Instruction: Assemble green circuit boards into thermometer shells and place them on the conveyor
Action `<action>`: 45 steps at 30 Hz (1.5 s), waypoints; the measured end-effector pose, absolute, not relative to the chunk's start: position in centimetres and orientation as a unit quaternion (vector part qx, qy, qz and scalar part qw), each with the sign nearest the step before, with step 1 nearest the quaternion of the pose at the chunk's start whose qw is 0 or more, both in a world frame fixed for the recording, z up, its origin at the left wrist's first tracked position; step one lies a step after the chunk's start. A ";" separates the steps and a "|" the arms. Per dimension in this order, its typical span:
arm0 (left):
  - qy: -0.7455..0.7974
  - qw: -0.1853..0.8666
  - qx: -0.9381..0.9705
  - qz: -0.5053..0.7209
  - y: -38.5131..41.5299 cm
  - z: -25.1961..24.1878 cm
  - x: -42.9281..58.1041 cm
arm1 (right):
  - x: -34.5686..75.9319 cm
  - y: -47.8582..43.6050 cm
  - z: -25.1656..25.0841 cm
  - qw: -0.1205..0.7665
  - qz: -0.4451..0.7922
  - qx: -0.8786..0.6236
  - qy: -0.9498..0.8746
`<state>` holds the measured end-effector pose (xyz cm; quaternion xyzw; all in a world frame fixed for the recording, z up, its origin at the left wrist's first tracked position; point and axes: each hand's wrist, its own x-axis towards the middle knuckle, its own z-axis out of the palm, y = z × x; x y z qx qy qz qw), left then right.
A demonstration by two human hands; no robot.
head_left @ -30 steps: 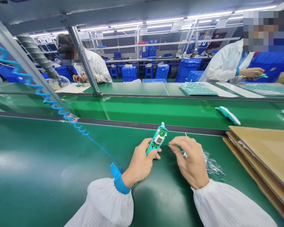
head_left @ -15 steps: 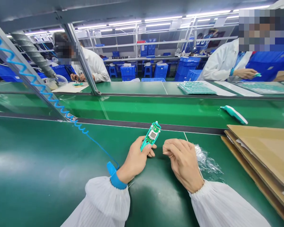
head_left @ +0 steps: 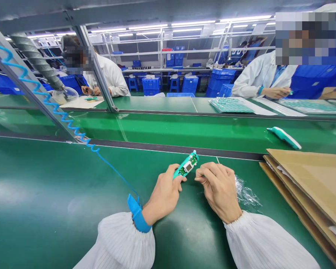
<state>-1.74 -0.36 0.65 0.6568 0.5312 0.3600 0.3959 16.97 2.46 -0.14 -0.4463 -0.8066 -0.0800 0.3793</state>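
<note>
My left hand (head_left: 165, 192), with a blue strap round the wrist, is closed on a slim teal device housing (head_left: 186, 166). The housing is tilted up to the right, its face uncovered so that a green circuit board and a pale square part show. Just to its right is my right hand (head_left: 220, 188), thumb and fingertips pinched together and apart from the housing. What they hold, if anything, cannot be made out. Crumpled clear plastic film (head_left: 246, 194) lies on the green bench right behind this hand.
Cardboard sheets (head_left: 305, 179) are stacked at the right. A teal and white device (head_left: 285, 137) lies on the green conveyor belt (head_left: 168, 129) beyond the bench. A coiled blue cord (head_left: 63, 116) runs down to my wrist strap. Two co-workers sit opposite, near metal posts.
My left hand has turned the housing further to the right and tilted it, close to my right fingertips. The teal and white device on the belt has shifted slightly right in view.
</note>
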 end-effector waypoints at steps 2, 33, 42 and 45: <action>0.540 0.381 0.655 0.368 -0.1 0.8 -2.0 | 16.7 2.2 -0.1 0.397 -0.057 -0.442 -0.802; 0.536 0.374 0.678 0.337 -0.7 1.1 -1.7 | 16.9 2.4 0.0 0.427 -0.099 -0.438 -0.785; 0.524 0.379 0.702 0.299 -1.4 1.4 -1.2 | 17.8 3.0 -0.4 0.392 -0.081 -0.423 -0.813; 0.529 0.429 0.654 0.330 -1.0 1.3 -1.2 | 17.6 2.9 -0.4 0.397 -0.071 -0.429 -0.808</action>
